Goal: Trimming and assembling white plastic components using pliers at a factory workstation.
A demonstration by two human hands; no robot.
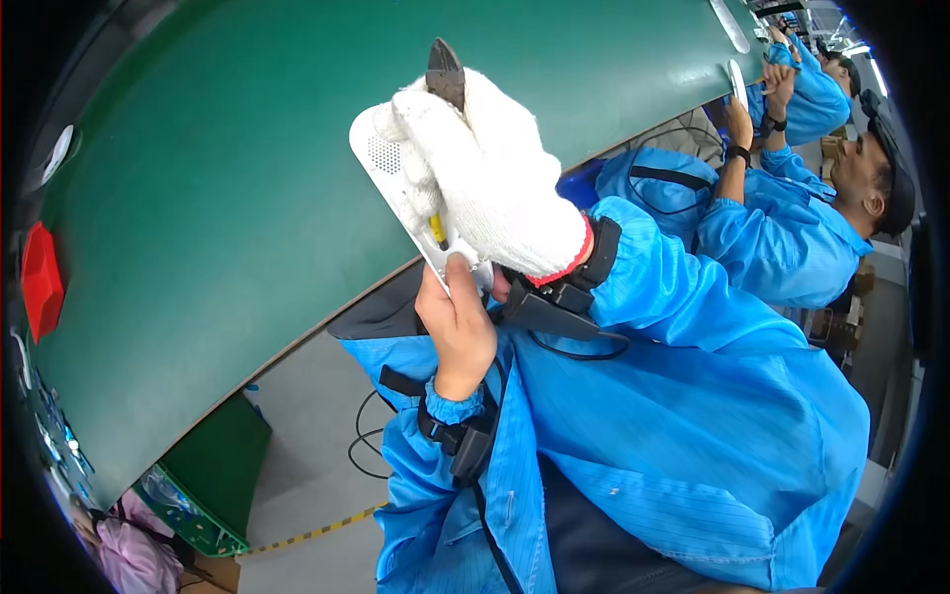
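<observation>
My bare left hand [457, 332] grips the near end of a long white plastic part [374, 148], thumb on top. Small round holes pattern the part's far end, and it is held slanted at the table's edge. Over it, my right hand [485, 168], in a white knitted glove with a red cuff, is closed around a pair of pliers. The dark pointed jaws of the pliers [445, 74] stick out past the fingers, away from me. A bit of yellow handle [437, 231] shows below the fist. The glove hides the middle of both the pliers and the part.
A green-topped table [237, 198] stretches ahead. At its left lie a red tray [41, 282] and a white piece [59, 153]. A green bin [218, 475] stands below the table's edge. Co-workers in blue [782, 238] sit to my right, one holding a white part [737, 84].
</observation>
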